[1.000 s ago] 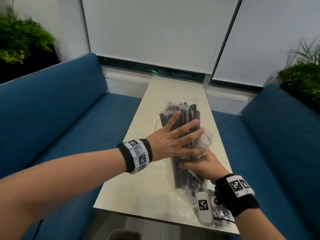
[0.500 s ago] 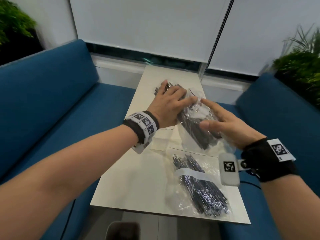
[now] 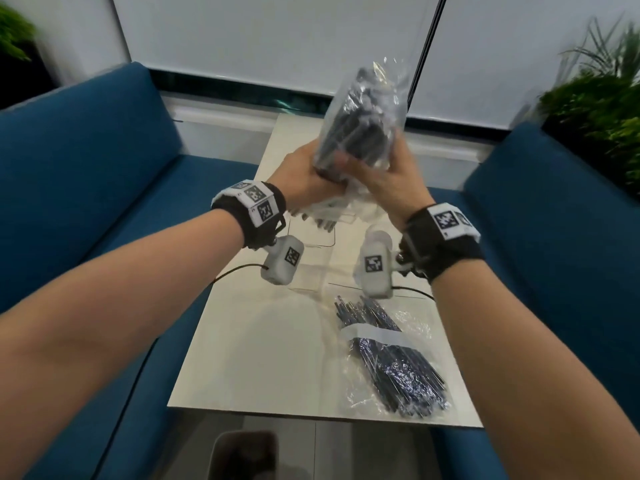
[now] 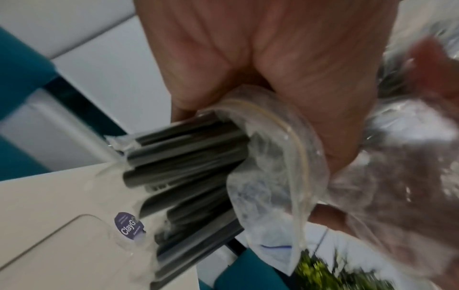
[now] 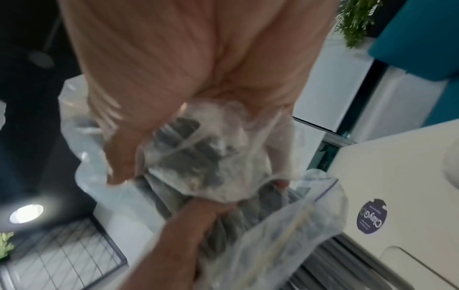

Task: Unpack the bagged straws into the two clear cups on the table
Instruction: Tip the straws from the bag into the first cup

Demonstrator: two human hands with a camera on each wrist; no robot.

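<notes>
A clear plastic bag of thick black straws (image 3: 360,129) is held upright above the table's far half. My left hand (image 3: 308,174) grips its lower end from the left. My right hand (image 3: 388,181) grips it from the right, fingers curled round the plastic. In the left wrist view the straw ends (image 4: 188,172) stick out of the bag's open mouth, below my left hand (image 4: 273,68). My right hand (image 5: 198,58) clutches the crumpled bag (image 5: 213,162). A second bag of thin black straws (image 3: 391,362) lies at the table's near right. One clear cup (image 3: 310,277) shows faintly under my hands.
The narrow white table (image 3: 263,358) runs away from me between two blue sofas, the left one (image 3: 86,202) and the right one (image 3: 554,220). A purple sticker (image 4: 129,228) sits on the tabletop. Plants (image 3: 595,109) stand behind the right sofa.
The bag of thick straws lay on the table under both hands; now both hands grip it and have raised it upright above the table. The view has dropped towards the table.
</notes>
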